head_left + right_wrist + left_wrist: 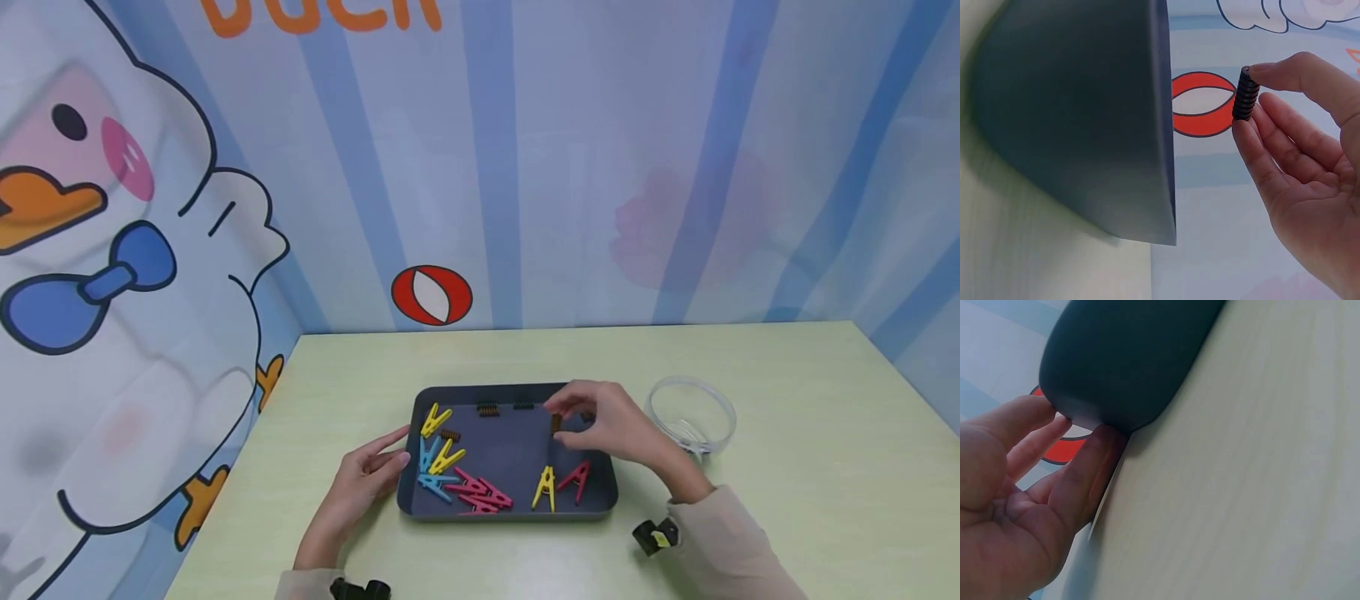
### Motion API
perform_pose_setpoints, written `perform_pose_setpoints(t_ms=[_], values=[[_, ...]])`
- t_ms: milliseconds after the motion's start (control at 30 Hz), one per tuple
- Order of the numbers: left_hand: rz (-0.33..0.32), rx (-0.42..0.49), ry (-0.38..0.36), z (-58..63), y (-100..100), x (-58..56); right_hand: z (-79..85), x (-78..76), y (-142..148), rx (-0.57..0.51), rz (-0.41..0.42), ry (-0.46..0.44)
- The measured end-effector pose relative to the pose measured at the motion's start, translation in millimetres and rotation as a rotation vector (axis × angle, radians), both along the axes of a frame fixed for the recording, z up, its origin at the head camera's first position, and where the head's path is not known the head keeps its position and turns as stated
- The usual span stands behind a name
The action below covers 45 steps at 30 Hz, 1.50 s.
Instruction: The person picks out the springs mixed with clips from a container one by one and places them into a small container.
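A dark grey tray (517, 513) lies on the table with several coloured clothespins and small coil springs in it. My left hand (365, 475) is at its left end, thumb and fairly straight fingertips touching the rim; the left wrist view shows these fingers (1082, 475) against the tray's outer wall (1129, 369). Over the tray's right part, my right hand (611, 423) pinches one dark coil spring (1246, 95) between thumb and fingertips, held upright. Near the far wall lie more springs (488, 411). Another spring (450, 435) sits among the clothespins on the left.
Yellow clothespins (446, 457), blue ones (437, 486) and pink ones (480, 492) cluster at the tray's left; a yellow one (545, 487) and a pink one (576, 479) lie front right. A clear round container (731, 417) stands right of the tray, behind my right forearm.
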<state>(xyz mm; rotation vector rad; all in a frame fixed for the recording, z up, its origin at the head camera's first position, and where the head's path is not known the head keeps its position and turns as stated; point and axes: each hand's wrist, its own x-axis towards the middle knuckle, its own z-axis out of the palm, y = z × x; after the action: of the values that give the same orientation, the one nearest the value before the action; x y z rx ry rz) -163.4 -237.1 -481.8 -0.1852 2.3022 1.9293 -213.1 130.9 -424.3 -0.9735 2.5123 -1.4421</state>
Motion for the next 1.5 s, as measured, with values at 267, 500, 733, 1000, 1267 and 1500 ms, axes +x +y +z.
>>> perform_pose_setpoints(t_ms=[267,500,733,1000,1267,1500], values=[[0.005,0.000,0.007,-1.2,0.5,-1.0,7.2,3.4,7.7,-0.023,-0.047,-0.033],[0.005,0.002,0.010,-1.1,0.7,-0.8,11.4,5.1,13.7,-0.026,-0.075,0.014],[0.006,0.007,0.002,-0.7,1.1,-0.6,15.9,5.5,19.7,-0.041,-0.098,0.003],[0.001,0.014,0.011,-2.0,0.2,-0.5,19.9,7.5,26.6,-0.049,-0.120,0.023],[0.008,0.009,0.004,-2.6,0.5,-0.7,22.5,10.0,37.1,-0.036,-0.147,0.045],[0.009,0.007,0.006,-2.0,0.4,-0.8,25.3,12.1,49.3,-0.074,-0.156,0.076]])
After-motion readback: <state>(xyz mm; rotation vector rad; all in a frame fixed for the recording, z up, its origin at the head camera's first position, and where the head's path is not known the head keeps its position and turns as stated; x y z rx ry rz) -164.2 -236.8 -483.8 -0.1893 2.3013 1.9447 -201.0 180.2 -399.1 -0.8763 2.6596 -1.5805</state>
